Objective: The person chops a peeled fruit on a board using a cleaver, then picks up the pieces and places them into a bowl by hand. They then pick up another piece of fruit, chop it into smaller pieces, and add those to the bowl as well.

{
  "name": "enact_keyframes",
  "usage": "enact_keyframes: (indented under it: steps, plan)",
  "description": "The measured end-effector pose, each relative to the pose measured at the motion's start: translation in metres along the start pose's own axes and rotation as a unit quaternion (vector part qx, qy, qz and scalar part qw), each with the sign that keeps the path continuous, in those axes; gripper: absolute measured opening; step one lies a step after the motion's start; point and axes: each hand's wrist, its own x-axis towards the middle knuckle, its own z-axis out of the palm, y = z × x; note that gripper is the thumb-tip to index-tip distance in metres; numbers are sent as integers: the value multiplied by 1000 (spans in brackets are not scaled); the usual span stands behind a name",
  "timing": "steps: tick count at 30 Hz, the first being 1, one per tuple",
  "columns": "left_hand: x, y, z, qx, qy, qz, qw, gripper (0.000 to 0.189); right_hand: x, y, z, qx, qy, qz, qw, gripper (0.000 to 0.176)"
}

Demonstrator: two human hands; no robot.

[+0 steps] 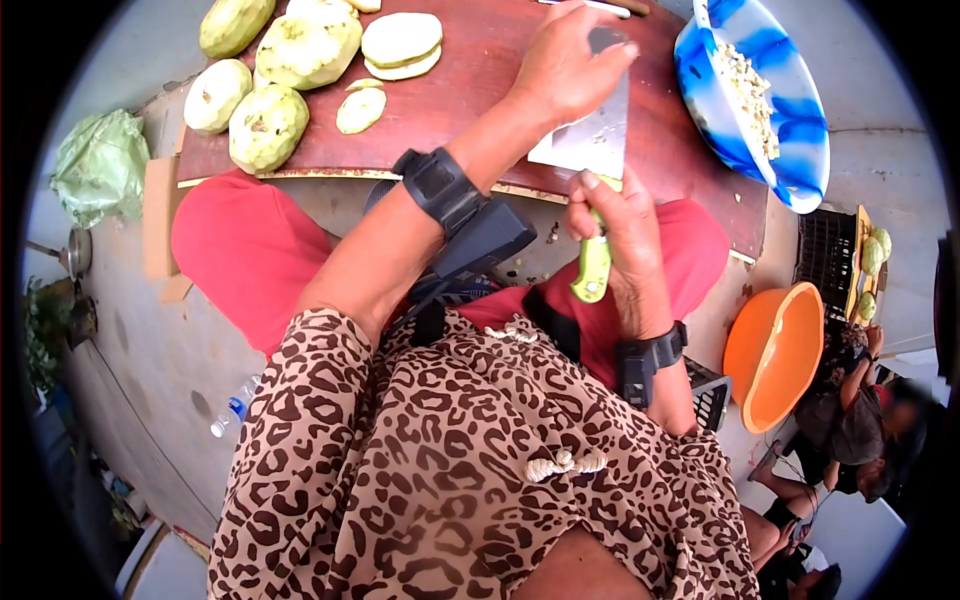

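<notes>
My right hand (612, 215) is closed around the green handle of a knife (594, 262), whose wide blade points away from me over the red board (480, 135). Above the blade, my left hand (575, 62) has its fingers apart, with a dark grey patch between thumb and fingers that I cannot make out. A white piece (570, 148) lies under the blade near the board's front edge. Left of my left arm are cut pale slices (402, 42), a small slice (361, 110) and several peeled green-white vegetables (268, 128).
A blue and white basin (805, 115) with chopped bits stands at the board's right. Further right are an orange basin (775, 355), a black crate (825, 245) and a seated person (850, 425). A green plastic bag (100, 165) and a bottle (228, 418) lie at the left.
</notes>
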Motion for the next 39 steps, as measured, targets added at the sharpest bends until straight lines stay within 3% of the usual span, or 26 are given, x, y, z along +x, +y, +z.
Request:
enact_keyframes:
  steps: [1, 4, 9, 12, 13, 15, 17, 18, 19, 20, 22, 23, 24, 26, 28, 30, 34, 37, 39]
  plan:
    - [8, 7, 3, -22, 6, 48, 999, 43, -3, -9, 2, 7, -1, -2, 1000, 15]
    - [25, 37, 5, -128, -17, 58, 990, 45, -10, -34, 2, 54, -24, -23, 998, 13]
    - [49, 91, -8, -243, 118, 120, 955, 41, -21, -82, -12, 158, -27, -83, 984, 6]
    - [42, 94, -34, -339, 34, 6, 940, 36, -28, -120, -20, 193, -62, -104, 974, 12]
    - [40, 95, -33, -347, 62, -57, 934, 34, -32, -133, -25, 174, -49, -124, 976, 11]
    - [30, 60, -38, -297, 66, -97, 948, 32, -39, -158, -39, 109, -12, -172, 979, 11]
    - [19, 36, -46, -268, 11, -64, 961, 31, -43, -177, -52, -13, 60, -239, 969, 14]
    - [11, 35, -53, -204, 10, -118, 972, 30, -43, -187, -55, -153, 144, -275, 938, 13]
    - [-1, 37, -61, -138, 9, -170, 976, 29, -38, -195, -61, -381, 269, -251, 848, 15]
    - [-7, 34, -67, -116, -6, -177, 977, 27, -33, -201, -72, -577, 378, -207, 694, 18]
    - [-17, 27, -73, -71, -40, -188, 979, 23, -22, -210, -93, -790, 339, -176, 480, 23]
    - [-20, 23, -75, -82, -49, -183, 978, 22, -25, -212, -83, -726, 381, -69, 568, 24]
    - [-24, 17, -77, -91, -56, -181, 978, 22, -26, -207, -102, -761, 352, -160, 521, 22]
    - [-29, 16, -80, -92, -73, -185, 976, 21, -23, -197, -92, -763, 383, -185, 486, 23]
    - [-30, 19, -82, -71, -85, -191, 975, 19, -20, -198, -91, -771, 368, -177, 489, 23]
    - [-33, 19, -83, -95, -102, -193, 971, 18, -22, -197, -75, -705, 385, -141, 579, 25]
    - [-42, 11, -78, -134, -159, -190, 959, 16, -27, -176, -51, -484, 273, -234, 798, 15]
    - [-45, 27, -80, -147, -204, -206, 946, 19, -22, -149, -24, -344, 185, -193, 900, 13]
    - [-47, 29, -81, -163, -215, -193, 944, 21, -17, -125, -10, -268, 142, -151, 941, 14]
